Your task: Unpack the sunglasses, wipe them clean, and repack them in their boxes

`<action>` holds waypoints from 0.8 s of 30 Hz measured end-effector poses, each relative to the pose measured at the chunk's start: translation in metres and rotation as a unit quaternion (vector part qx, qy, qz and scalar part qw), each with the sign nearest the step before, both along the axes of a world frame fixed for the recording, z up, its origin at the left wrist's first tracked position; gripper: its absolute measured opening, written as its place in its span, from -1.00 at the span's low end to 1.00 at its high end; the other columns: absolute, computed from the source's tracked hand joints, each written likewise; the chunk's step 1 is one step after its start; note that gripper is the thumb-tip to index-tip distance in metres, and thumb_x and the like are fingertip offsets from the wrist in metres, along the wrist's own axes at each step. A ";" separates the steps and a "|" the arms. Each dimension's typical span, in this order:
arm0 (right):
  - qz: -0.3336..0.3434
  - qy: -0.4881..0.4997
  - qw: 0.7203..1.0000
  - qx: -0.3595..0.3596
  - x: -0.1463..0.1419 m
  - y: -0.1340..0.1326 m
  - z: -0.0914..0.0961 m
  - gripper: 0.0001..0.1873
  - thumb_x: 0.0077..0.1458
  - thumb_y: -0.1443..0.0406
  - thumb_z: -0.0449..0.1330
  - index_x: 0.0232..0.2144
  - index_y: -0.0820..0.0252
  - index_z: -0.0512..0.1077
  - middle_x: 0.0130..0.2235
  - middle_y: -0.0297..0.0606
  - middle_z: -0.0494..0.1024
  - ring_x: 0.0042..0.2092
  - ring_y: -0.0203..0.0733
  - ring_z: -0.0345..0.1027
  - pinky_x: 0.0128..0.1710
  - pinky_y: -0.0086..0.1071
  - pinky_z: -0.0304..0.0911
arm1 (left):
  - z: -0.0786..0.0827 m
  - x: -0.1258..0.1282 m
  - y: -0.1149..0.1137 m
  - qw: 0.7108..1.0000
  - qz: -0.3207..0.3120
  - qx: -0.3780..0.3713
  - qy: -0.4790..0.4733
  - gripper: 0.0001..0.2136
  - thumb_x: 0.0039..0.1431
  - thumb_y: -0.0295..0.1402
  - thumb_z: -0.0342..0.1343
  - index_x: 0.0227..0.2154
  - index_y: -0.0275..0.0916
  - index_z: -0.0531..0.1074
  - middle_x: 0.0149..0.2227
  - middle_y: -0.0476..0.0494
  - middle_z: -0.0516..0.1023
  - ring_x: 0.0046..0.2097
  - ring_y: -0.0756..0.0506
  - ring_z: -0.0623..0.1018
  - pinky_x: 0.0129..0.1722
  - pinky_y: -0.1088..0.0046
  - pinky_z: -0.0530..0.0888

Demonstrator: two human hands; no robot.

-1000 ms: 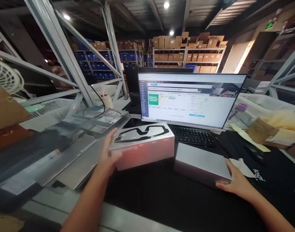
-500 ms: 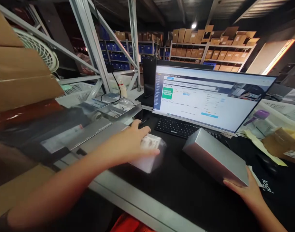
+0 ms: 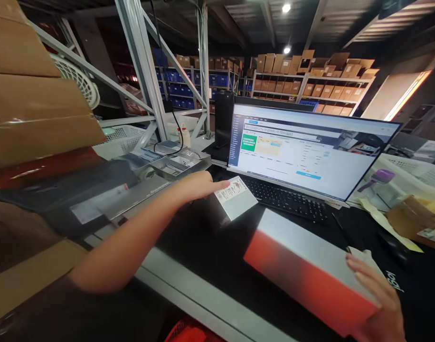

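My left hand (image 3: 200, 184) is closed on a small carton (image 3: 243, 203) with a pale top and a printed white label, tilted over the black desk mat close to the keyboard (image 3: 285, 200). Its thumb lies along the label; the other fingers are mostly hidden behind the hand. Nearer to me, my right hand (image 3: 381, 299) grips the right end of a longer box (image 3: 306, 251). That box has a silvery top and a long side that looks red and is smeared by motion. A crumpled whitish scrap (image 3: 365, 256) shows just behind the right fingers.
A monitor (image 3: 296, 156) stands behind the keyboard. At left are a grey divided tray (image 3: 178, 166), a metal rack post (image 3: 142, 61) and stacked cardboard (image 3: 35, 109). A mouse (image 3: 392, 247), a yellow paper strip (image 3: 381, 228) and a purple-handled tool (image 3: 379, 176) lie at right.
The small carton has moved up and right towards the keyboard in my left hand. My right hand has brought the long box lower and turned it, so its reddish side shows.
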State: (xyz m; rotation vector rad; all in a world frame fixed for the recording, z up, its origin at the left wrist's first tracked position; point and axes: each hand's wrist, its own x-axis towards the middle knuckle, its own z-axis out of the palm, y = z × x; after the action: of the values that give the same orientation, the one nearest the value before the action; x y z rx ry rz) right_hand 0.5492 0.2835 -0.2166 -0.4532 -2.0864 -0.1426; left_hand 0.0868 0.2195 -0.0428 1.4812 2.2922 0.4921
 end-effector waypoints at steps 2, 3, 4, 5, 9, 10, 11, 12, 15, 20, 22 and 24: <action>0.042 -0.054 0.988 0.137 -0.011 -0.006 -0.001 -0.71 0.08 0.46 0.29 -0.16 0.05 0.50 -0.07 -0.29 0.60 0.04 -0.02 0.53 0.17 0.03 0.41 | -0.004 -0.004 0.001 1.000 0.005 0.007 -0.012 -0.33 -0.05 0.38 0.00 -0.71 -0.22 0.40 -0.58 -0.21 0.55 -0.52 -0.18 0.53 -0.51 0.37 0.32; 0.059 -0.085 0.975 0.197 -0.015 -0.008 -0.002 -0.71 0.08 0.52 0.26 -0.24 0.02 0.52 -0.14 -0.39 0.62 0.05 -0.10 0.52 0.24 0.05 0.31 | -0.007 -0.006 0.001 1.000 0.007 0.008 -0.018 -0.33 -0.01 0.36 -0.01 -0.68 -0.22 0.42 -0.56 -0.21 0.57 -0.51 -0.19 0.55 -0.50 0.37 0.35; 0.073 -0.112 0.960 0.245 -0.020 -0.009 -0.003 -0.68 0.07 0.55 0.25 -0.30 -0.02 0.53 -0.19 -0.47 0.62 0.10 -0.15 0.48 0.31 0.10 0.19 | -0.009 -0.008 0.001 1.000 0.009 0.010 -0.025 -0.34 0.03 0.34 -0.02 -0.64 -0.23 0.45 -0.54 -0.22 0.58 -0.50 -0.19 0.57 -0.49 0.37 0.39; 0.086 -0.134 0.947 0.280 -0.023 -0.009 -0.003 -0.65 0.07 0.56 0.26 -0.31 -0.06 0.55 -0.21 -0.53 0.63 0.18 -0.17 0.40 0.35 0.15 0.06 | -0.012 -0.009 0.002 0.999 0.010 0.014 -0.031 -0.36 0.06 0.31 -0.03 -0.59 -0.25 0.48 -0.52 -0.23 0.60 -0.49 -0.20 0.58 -0.48 0.37 0.42; 0.161 -0.180 0.909 0.339 -0.033 -0.004 -0.007 -0.56 0.11 0.47 0.29 -0.14 -0.28 0.56 0.08 -0.78 0.52 0.42 -0.22 -0.07 0.38 -0.10 0.06 | -0.020 -0.016 0.003 0.998 0.021 0.055 -0.031 -0.42 0.17 0.12 0.01 -0.02 -0.30 0.50 -0.21 -0.30 0.65 -0.36 -0.22 0.64 -0.47 0.37 0.50; 0.177 -0.196 0.902 0.340 -0.035 -0.004 -0.007 -0.51 0.09 0.51 0.29 -0.10 -0.28 0.55 0.16 -0.85 0.45 0.43 -0.28 -0.14 0.35 -0.30 0.13 | -0.022 -0.017 0.001 0.997 0.019 0.069 -0.027 -0.39 0.20 0.07 0.00 0.17 -0.24 0.37 -0.06 -0.30 0.62 -0.30 -0.22 0.65 -0.44 0.36 0.53; 0.186 -0.217 0.897 0.337 -0.036 -0.004 -0.007 -0.46 0.07 0.55 0.27 -0.08 -0.25 0.55 0.21 -0.89 0.39 0.44 -0.35 -0.19 0.28 -0.51 0.20 | -0.024 -0.018 -0.001 0.996 0.013 0.081 -0.023 -0.37 0.23 0.01 -0.02 0.30 -0.14 0.21 0.08 -0.27 0.55 -0.22 -0.22 0.65 -0.36 0.33 0.56; 0.187 -0.240 0.892 0.333 -0.038 -0.006 -0.005 -0.44 0.07 0.59 0.23 -0.07 -0.21 0.55 0.24 -0.90 0.35 0.44 -0.41 -0.22 0.19 -0.66 0.26 | -0.026 -0.018 -0.003 0.995 0.000 0.096 -0.016 -0.37 0.25 -0.03 -0.04 0.36 -0.04 0.08 0.19 -0.22 0.46 -0.11 -0.22 0.63 -0.23 0.28 0.58; 0.189 -0.341 0.874 0.291 -0.042 -0.020 0.006 -0.54 0.22 0.52 0.06 0.01 -0.03 0.53 0.27 -0.70 0.36 0.39 -0.38 -0.02 0.16 -0.55 0.38 | -0.038 -0.022 -0.014 0.985 -0.062 0.158 0.038 -0.46 0.31 -0.04 -0.14 0.32 0.00 0.20 0.34 -0.13 0.28 0.27 -0.28 0.39 0.24 0.07 0.33; 0.181 -0.259 0.926 0.208 -0.048 -0.041 0.032 -0.71 0.23 0.46 0.14 -0.10 0.13 0.58 -0.05 -0.42 0.65 0.05 -0.25 0.47 0.39 -0.10 0.09 | -0.062 -0.042 -0.025 0.963 -0.155 0.217 0.031 -0.34 0.20 0.18 -0.07 0.25 -0.08 0.32 0.41 -0.23 0.12 0.40 -0.41 0.14 0.35 -0.13 0.08; 0.098 -0.202 0.964 0.145 -0.050 -0.031 0.040 -0.68 0.21 0.47 0.15 -0.06 0.14 0.55 -0.07 -0.29 0.65 0.06 -0.17 0.48 0.36 -0.06 0.12 | -0.071 -0.050 -0.024 0.952 -0.199 0.230 -0.030 -0.22 0.11 0.22 0.06 0.32 -0.07 0.20 0.44 -0.23 0.02 0.42 -0.45 0.06 0.35 -0.15 0.05; -0.014 -0.163 0.986 0.020 -0.054 -0.006 0.047 -0.63 0.22 0.41 0.14 0.06 0.16 0.47 0.04 -0.10 0.58 0.13 -0.06 0.43 0.27 -0.03 0.26 | -0.082 -0.055 -0.020 0.935 -0.212 0.257 -0.120 -0.08 0.01 0.25 0.16 0.37 -0.05 0.07 0.46 -0.23 -0.04 0.43 -0.47 0.02 0.36 -0.15 0.02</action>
State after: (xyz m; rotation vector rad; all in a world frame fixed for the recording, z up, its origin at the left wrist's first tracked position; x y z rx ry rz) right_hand 0.4955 0.2772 -0.1697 -0.4588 -2.3933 -0.2929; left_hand 0.0319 0.1999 -0.1244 1.9588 1.6520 1.1251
